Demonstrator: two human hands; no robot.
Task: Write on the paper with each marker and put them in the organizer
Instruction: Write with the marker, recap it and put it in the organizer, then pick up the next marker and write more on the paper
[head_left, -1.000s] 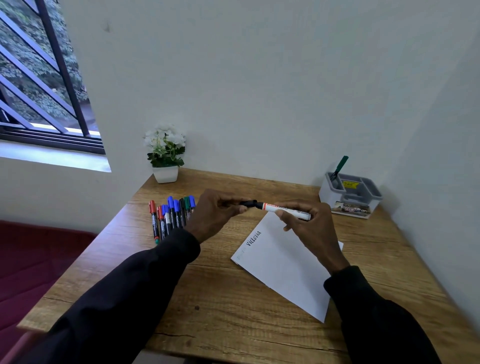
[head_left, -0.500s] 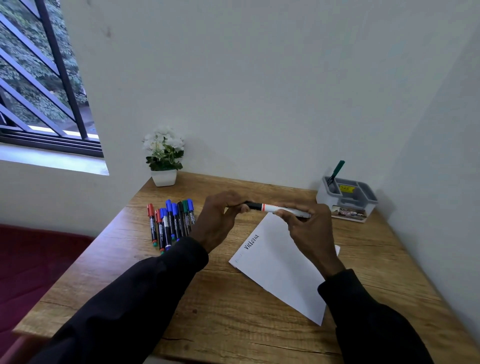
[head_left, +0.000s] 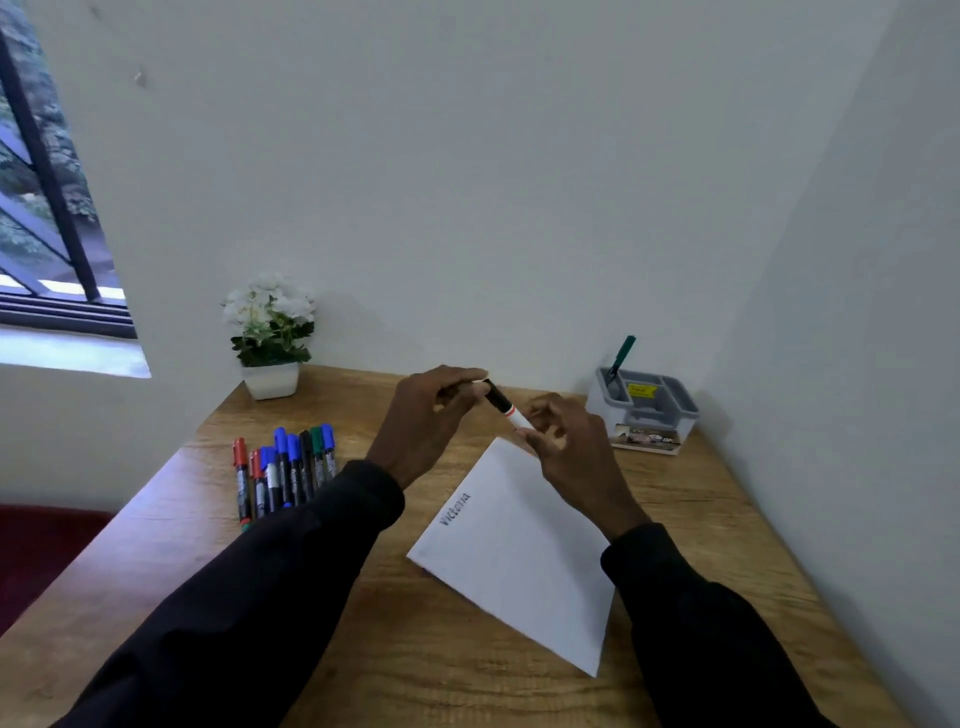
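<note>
Both hands hold one black-capped marker (head_left: 500, 400) with a white barrel and a red band, above the top of the white paper (head_left: 524, 551). My left hand (head_left: 426, 423) pinches the black cap end; my right hand (head_left: 563, 447) grips the white barrel. The marker tilts, cap end up and to the left. One word is written on the paper's left edge. Several red, blue, black and green markers (head_left: 283, 470) lie in a row at the left. The grey organizer (head_left: 644, 410) stands at the back right with a green marker (head_left: 621, 356) upright in it.
A small white pot of white flowers (head_left: 270, 338) stands at the desk's back left corner. White walls close the back and the right side of the wooden desk (head_left: 426, 660). A barred window is at the far left.
The marker has turned from nearly level to tilted, cap end raised. Both hands have drawn closer together around it. The camera view has shifted a little.
</note>
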